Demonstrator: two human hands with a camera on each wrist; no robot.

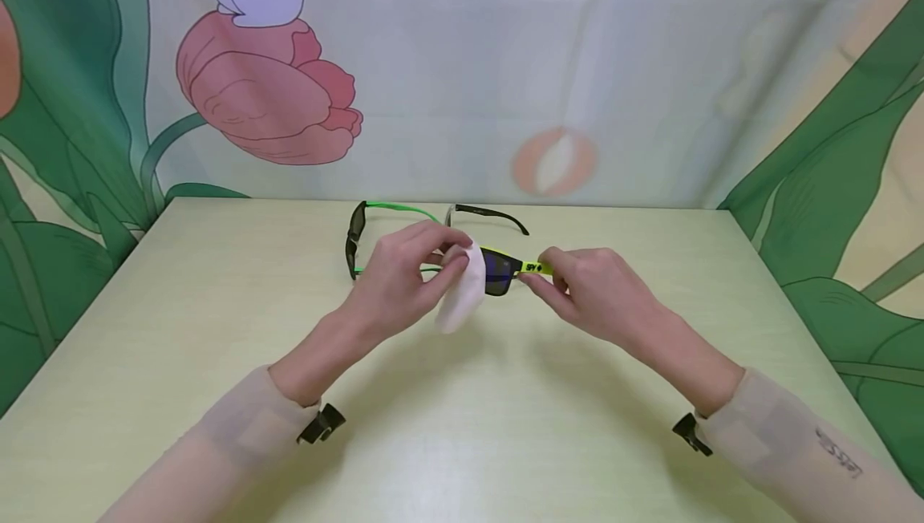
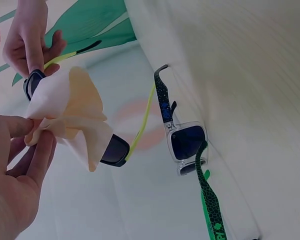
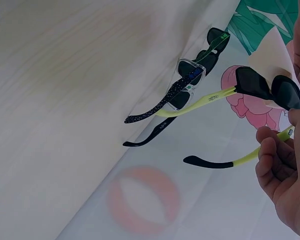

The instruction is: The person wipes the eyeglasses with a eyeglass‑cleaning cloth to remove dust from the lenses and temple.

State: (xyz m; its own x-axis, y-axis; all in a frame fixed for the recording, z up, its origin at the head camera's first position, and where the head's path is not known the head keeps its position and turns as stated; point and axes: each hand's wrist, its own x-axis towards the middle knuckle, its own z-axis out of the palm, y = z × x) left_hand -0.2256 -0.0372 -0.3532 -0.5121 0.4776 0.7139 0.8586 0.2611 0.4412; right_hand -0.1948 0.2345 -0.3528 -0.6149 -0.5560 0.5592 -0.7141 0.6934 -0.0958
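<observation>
In the head view my left hand [image 1: 397,273] pinches a pale cleaning cloth [image 1: 465,292] against a pair of black sunglasses with yellow temples [image 1: 500,276]. My right hand [image 1: 606,292] grips these sunglasses by a yellow temple close to the hinge, holding them above the table. Folded over one lens, the cloth [image 2: 72,117] hides much of the front in the left wrist view. From the right wrist view, both dark lenses [image 3: 252,84] show, with the cloth behind them and the other yellow temple extending away.
Behind the hands, sunglasses with green temples [image 1: 356,234] stand on the pale table [image 1: 180,330]. Beside them is a clear-framed pair with dark speckled temples [image 2: 187,141], partly hidden by my left hand in the head view. A printed curtain [image 1: 447,90] hangs along the table's back edge.
</observation>
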